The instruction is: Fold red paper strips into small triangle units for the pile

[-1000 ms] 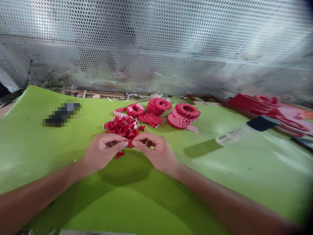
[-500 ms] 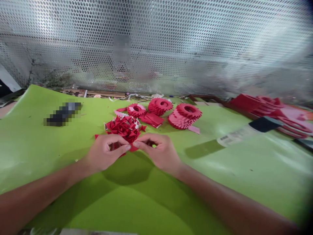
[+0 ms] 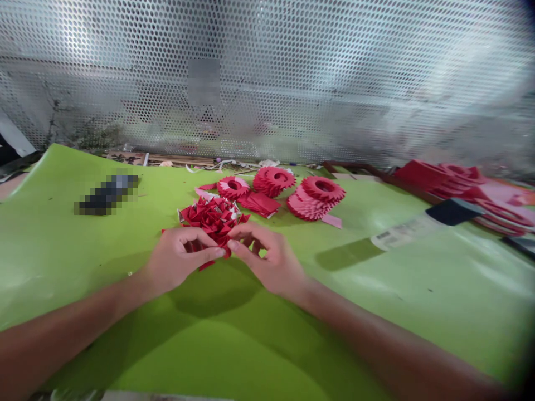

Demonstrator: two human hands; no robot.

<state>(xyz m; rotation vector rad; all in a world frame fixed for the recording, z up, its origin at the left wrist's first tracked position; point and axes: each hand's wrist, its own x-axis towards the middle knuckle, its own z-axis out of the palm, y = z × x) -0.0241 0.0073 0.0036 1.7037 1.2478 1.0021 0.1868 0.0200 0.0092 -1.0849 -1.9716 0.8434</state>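
My left hand [image 3: 178, 256] pinches a small red paper piece [image 3: 227, 252] between thumb and index finger; much of the piece is hidden by the fingertips. At its other side, my right hand [image 3: 271, 253] has thumb and index fingertips close together against the paper, the other fingers curled. Just beyond both hands lies a heap of folded red paper triangles [image 3: 213, 216], some with white edges. Behind the heap sit a small red and pink paper ring [image 3: 233, 188], a stack of flat red paper slips [image 3: 261, 204] and a red ring of interlocked pieces [image 3: 273, 181].
A taller pink and red paper ring stack [image 3: 315, 197] stands right of centre. Farther right lies a clear bottle with a black cap [image 3: 426, 223], near piled red and pink paper [image 3: 468, 189]. A blurred dark object [image 3: 106, 195] lies left on the green table [image 3: 234, 356]. Perforated metal [image 3: 267, 83] rises behind.
The red paper between my fingertips now shows less and looks smaller. My right fingers have shifted slightly, with the index finger raised a little. The objects on the table stay put.
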